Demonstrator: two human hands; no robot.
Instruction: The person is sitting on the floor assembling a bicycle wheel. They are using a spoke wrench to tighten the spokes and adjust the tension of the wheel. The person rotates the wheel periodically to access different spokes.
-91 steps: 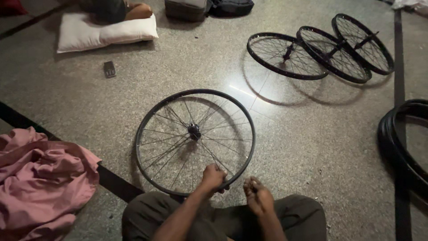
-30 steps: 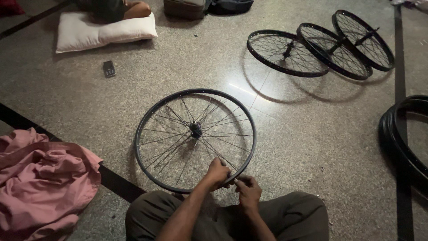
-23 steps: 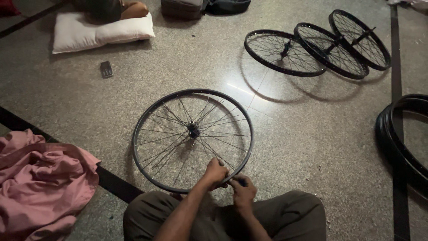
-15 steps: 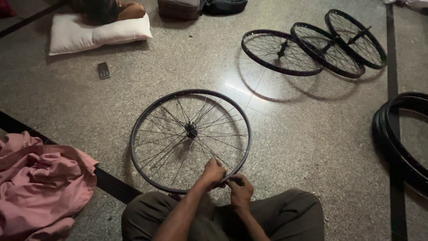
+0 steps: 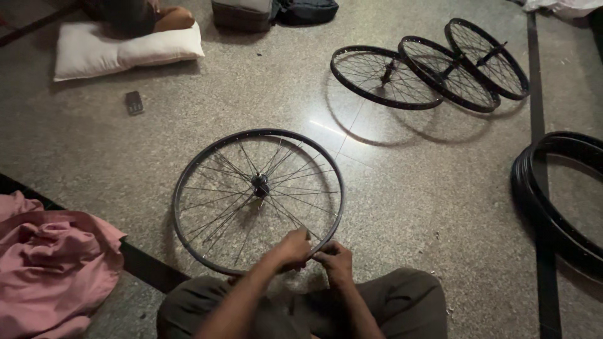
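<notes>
A speckled stone floor fills the view, crossed by dark strips. At the right edge a stack of black tyres lies flat, partly cut off. Far right of centre, three spoked wheels lie overlapping one another in a row. At the near left a heap of pink cloth sits on the floor, and at the far left a white pillow has someone's limb resting on it; a small dark phone-like object lies just near of the pillow. Two dark bags stand at the far edge.

In the middle lies the bicycle wheel, flat on the floor, its hub at centre and thin spokes running out to the rim. Its near-right stretch of rim sits directly in front of the seated person's crossed legs.

Both hands meet at that near-right part of the rim. The left hand has its fingers curled narrow, pinched at a spoke end just inside the rim. The right hand is closed beside it, fingertips touching the rim; whether it grips a small tool I cannot tell.
</notes>
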